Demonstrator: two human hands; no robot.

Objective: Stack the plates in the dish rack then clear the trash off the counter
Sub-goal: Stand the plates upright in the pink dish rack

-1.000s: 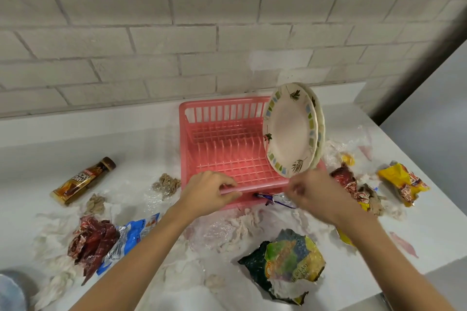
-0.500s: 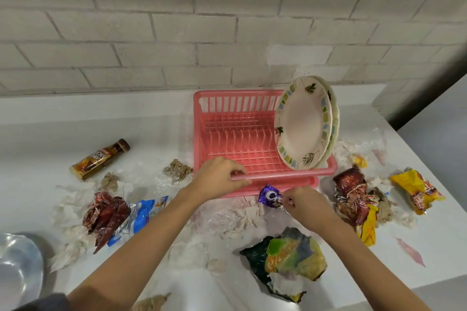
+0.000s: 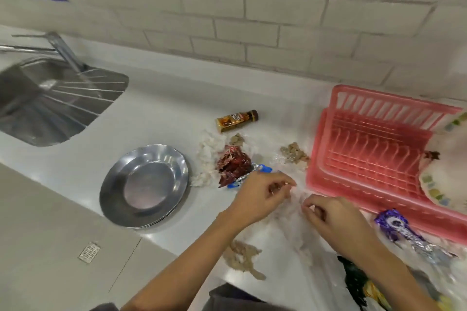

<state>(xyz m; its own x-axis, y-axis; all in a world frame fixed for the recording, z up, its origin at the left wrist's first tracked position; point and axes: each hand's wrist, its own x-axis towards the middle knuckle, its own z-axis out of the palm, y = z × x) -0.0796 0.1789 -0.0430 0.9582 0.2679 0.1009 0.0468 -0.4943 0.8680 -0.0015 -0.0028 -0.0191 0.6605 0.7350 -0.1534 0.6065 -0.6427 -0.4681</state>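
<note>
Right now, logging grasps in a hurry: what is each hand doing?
Left hand: fingers curled; whether it holds anything cannot be told.
Right hand: fingers curled above crumpled tissue; grip cannot be told.

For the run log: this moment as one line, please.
left grip and right grip: curled above tissue, hold unclear | steel plates: on counter | patterned plate: in dish rack

The stacked plates [image 3: 144, 184] are shiny bare metal; the sink [image 3: 50, 108] is duller, brushed metal. The dish rack [image 3: 366, 154] is smooth pink plastic. The bench [image 3: 156, 113] is white, smooth and faintly glossy. The purple wrapper [image 3: 394, 225] is crinkled foil, the white tissue [image 3: 206, 159] soft crumpled paper. The brick wall [image 3: 252, 7] is matt.
</note>
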